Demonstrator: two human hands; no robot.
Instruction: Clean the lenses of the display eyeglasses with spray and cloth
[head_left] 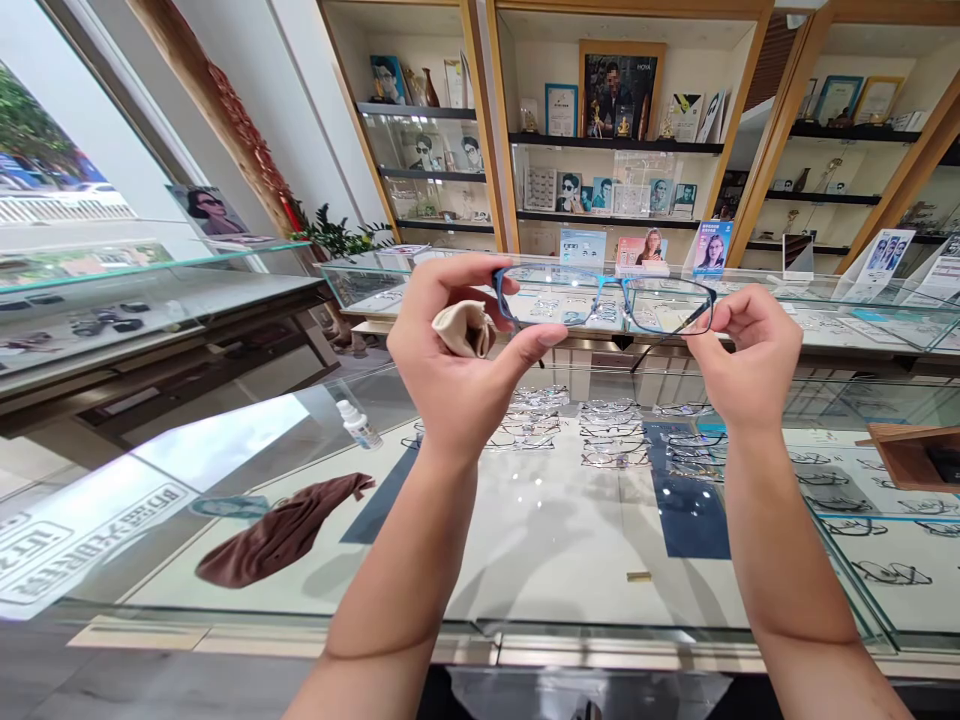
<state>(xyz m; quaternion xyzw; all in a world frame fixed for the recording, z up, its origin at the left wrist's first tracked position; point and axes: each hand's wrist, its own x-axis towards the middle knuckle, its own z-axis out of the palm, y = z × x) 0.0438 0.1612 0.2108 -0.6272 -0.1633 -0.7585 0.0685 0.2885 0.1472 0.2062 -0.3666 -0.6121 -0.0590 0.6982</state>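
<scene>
A pair of eyeglasses with a dark blue frame is held up in front of me above the glass counter. My left hand grips its left end between thumb and fingers, and a crumpled beige cloth is tucked in the same palm. At the other end, my right hand pinches the frame near the hinge. The temples point away and downward. Below to the left, a brown pouch and a small white spray bottle rest on the counter glass.
Rows of glasses lie inside the glass counter. A wooden tray sits at the right. Behind stand another display case with upright advertising cards and wall shelves. A second glass case is at the left.
</scene>
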